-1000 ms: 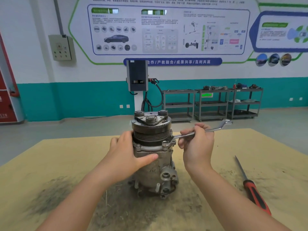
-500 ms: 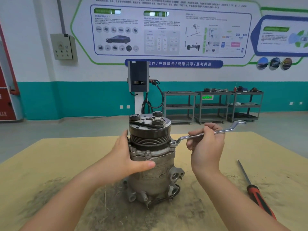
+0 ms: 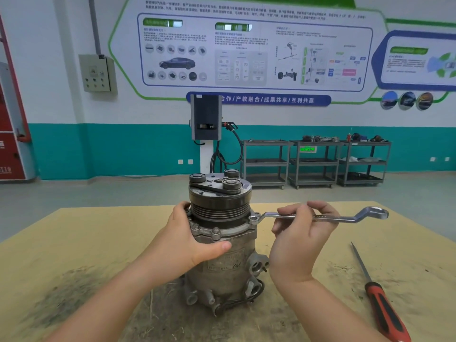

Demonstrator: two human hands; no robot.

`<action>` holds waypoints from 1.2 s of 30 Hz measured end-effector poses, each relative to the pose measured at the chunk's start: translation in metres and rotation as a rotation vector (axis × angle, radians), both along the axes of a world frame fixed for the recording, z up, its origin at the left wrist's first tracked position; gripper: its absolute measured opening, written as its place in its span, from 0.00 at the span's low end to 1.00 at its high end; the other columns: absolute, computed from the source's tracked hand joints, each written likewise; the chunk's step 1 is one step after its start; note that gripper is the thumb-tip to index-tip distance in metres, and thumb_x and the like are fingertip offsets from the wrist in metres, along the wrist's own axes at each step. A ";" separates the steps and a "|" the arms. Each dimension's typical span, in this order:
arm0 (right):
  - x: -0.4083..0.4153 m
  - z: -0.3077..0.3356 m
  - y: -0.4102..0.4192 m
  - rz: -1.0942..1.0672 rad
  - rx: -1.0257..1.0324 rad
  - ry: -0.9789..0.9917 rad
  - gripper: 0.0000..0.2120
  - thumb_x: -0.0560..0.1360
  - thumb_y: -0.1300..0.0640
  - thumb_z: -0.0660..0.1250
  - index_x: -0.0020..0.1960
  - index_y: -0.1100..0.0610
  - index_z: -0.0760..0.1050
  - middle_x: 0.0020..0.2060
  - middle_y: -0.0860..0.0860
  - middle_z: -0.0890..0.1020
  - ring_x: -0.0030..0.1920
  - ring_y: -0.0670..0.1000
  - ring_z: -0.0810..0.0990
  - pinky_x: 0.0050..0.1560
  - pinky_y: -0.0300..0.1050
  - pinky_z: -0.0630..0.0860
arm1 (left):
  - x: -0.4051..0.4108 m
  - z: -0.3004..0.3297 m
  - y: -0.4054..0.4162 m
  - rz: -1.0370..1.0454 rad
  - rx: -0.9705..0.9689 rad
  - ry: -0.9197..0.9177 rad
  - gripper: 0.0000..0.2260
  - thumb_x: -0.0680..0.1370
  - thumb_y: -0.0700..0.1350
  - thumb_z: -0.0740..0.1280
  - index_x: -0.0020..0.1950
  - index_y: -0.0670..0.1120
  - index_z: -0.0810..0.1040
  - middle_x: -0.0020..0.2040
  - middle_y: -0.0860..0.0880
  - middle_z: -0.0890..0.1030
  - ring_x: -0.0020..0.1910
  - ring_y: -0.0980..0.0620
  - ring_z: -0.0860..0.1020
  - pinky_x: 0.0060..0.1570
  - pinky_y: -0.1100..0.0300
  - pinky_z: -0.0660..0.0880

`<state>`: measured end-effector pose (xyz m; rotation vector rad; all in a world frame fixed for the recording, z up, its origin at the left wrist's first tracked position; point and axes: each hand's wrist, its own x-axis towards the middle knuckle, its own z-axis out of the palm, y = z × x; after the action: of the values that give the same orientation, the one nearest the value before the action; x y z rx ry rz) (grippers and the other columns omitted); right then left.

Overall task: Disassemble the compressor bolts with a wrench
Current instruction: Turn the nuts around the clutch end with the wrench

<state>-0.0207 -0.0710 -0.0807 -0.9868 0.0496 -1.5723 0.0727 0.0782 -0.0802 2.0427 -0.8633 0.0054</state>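
The compressor (image 3: 223, 245) stands upright on the tan table (image 3: 74, 243) — left hand (image 3: 187, 239) wrapped around its body, right hand (image 3: 299, 234) gripping the ring wrench (image 3: 320, 215) (its near end seated on a flange bolt (image 3: 253, 219)).

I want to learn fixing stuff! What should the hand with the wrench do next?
Probably swing the wrench handle around to loosen that bolt: its ring end sits on the bolt, the right hand holds the shaft, and the left hand braces the compressor.

A tan table (image 3: 74, 243) bears the compressor (image 3: 222, 255) and screwdriver (image 3: 380, 304).
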 end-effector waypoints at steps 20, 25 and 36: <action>-0.003 -0.016 -0.005 -0.272 -0.987 -0.029 0.04 0.82 0.58 0.58 0.49 0.58 0.67 0.38 0.55 0.77 0.33 0.55 0.77 0.29 0.51 0.73 | 0.003 -0.002 -0.001 0.022 -0.015 -0.052 0.56 0.51 0.75 0.71 0.73 0.54 0.56 0.68 0.57 0.70 0.65 0.57 0.72 0.66 0.57 0.71; -0.013 0.008 -0.008 -0.237 -0.951 -0.096 0.02 0.81 0.60 0.58 0.51 0.55 0.68 0.38 0.54 0.76 0.35 0.52 0.77 0.36 0.44 0.77 | -0.002 0.001 -0.002 0.110 0.068 -0.050 0.56 0.50 0.77 0.69 0.71 0.53 0.58 0.67 0.56 0.71 0.62 0.56 0.73 0.60 0.59 0.73; -0.018 0.038 -0.014 0.321 0.109 0.189 0.10 0.81 0.65 0.50 0.48 0.56 0.68 0.23 0.52 0.76 0.20 0.50 0.69 0.22 0.37 0.64 | -0.071 0.021 -0.007 0.544 0.478 -0.514 0.35 0.61 0.78 0.36 0.47 0.52 0.60 0.37 0.56 0.65 0.34 0.54 0.67 0.26 0.63 0.58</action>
<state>-0.0385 -0.0847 -0.0428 -1.0001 0.1023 -1.1699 0.0013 0.0712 -0.0593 2.7360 -0.6096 0.7104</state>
